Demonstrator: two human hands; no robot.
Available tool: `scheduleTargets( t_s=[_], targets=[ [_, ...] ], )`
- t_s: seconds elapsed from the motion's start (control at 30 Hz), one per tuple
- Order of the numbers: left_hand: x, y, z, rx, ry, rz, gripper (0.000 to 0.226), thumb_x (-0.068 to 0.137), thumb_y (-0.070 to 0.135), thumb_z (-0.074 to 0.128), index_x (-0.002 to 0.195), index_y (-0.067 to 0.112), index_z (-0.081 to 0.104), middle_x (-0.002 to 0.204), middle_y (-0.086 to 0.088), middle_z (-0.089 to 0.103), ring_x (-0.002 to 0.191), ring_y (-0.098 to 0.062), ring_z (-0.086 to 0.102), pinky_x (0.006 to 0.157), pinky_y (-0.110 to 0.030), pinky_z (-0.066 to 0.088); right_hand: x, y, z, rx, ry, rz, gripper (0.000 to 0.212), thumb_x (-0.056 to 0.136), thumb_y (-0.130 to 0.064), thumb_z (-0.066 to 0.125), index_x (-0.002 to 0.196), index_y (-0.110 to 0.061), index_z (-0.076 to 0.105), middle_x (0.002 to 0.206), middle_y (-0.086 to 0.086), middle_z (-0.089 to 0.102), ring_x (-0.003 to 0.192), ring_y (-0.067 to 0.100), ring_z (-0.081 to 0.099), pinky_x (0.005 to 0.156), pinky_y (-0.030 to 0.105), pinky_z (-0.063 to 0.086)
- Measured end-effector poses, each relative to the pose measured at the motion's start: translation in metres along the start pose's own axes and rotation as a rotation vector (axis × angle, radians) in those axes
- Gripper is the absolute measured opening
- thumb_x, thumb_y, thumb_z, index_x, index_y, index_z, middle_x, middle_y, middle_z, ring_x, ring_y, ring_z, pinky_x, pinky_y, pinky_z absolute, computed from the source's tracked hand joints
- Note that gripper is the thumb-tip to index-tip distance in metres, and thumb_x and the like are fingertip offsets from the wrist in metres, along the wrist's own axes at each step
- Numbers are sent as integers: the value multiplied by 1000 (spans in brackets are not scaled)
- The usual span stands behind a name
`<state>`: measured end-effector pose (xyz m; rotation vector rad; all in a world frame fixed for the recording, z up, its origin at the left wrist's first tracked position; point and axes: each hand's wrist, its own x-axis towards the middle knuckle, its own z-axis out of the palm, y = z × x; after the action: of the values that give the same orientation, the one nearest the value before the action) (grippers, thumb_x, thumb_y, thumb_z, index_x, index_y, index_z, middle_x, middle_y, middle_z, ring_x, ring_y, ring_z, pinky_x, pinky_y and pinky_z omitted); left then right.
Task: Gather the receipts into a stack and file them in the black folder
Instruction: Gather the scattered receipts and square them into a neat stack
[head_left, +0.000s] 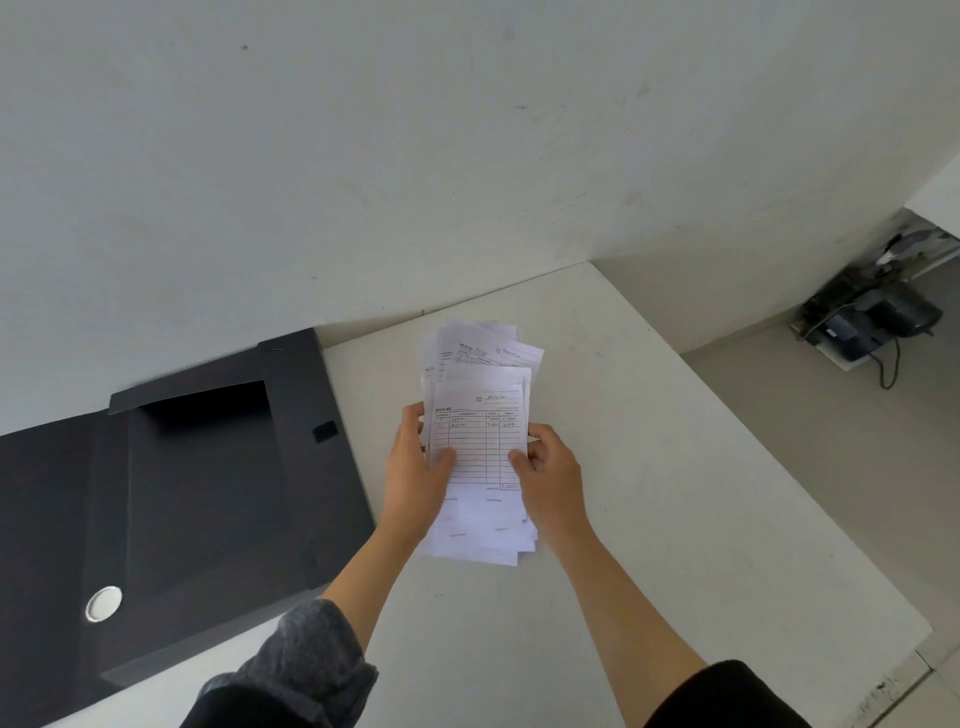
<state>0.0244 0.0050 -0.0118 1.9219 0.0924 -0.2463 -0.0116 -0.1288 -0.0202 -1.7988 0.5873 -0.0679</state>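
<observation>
Receipts (478, 441): one loose bundle, sheets fanned and uneven at top and bottom edges, exact count unclear, held just above the worktop (649, 467) near its middle. Left to right: one black folder (197, 493) lies open flat at the left, its far edge against the wall and its near-left part running past the worktop edge; one round silver fitting (104, 603) sits on its near flap, and a small black tab (325, 431) near its right edge. Left hand (421, 467) has its grip closed on the bundle's left edge, thumb on top of the front sheet. Right hand (548, 467) pinches the right edge, thumb on the sheet. Two hands, both on the paper. Bare worktop spreads right of the hands up to its right edge and far corner. Floor beyond; dark gear with cables (872, 317) at far right.
</observation>
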Motion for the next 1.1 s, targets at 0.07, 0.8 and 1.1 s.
scheduleTargets(
  t_s=[0.07, 0.8, 1.1],
  targets=[
    [1, 0, -4, -18, 17, 0, 43, 90, 5, 51, 128, 22, 37, 108, -1, 57, 90, -19, 59, 63, -18, 49, 3, -1, 0, 4, 1, 0, 19, 88, -3, 54, 103, -14, 57, 88, 9, 70, 82, 28, 66, 64, 23, 50],
    [11, 50, -16, 205, 43, 203, 28, 94, 7, 35, 115, 25, 38, 90, -10, 63, 73, -36, 62, 58, -49, 53, 22, -54, -11, -149, 13, -256, 23, 92, -1, 37, 109, -15, 39, 86, 17, 60, 60, 22, 43, 57, 33, 37],
    [28, 88, -31, 200, 72, 335, 32, 93, 4, 36, 119, 23, 36, 92, -3, 59, 77, -33, 60, 59, -43, 50, 31, -89, -16, -104, 25, -405, 34, 93, 0, 30, 115, -25, 29, 93, 10, 62, 67, 24, 53, 57, 30, 38]
  ],
)
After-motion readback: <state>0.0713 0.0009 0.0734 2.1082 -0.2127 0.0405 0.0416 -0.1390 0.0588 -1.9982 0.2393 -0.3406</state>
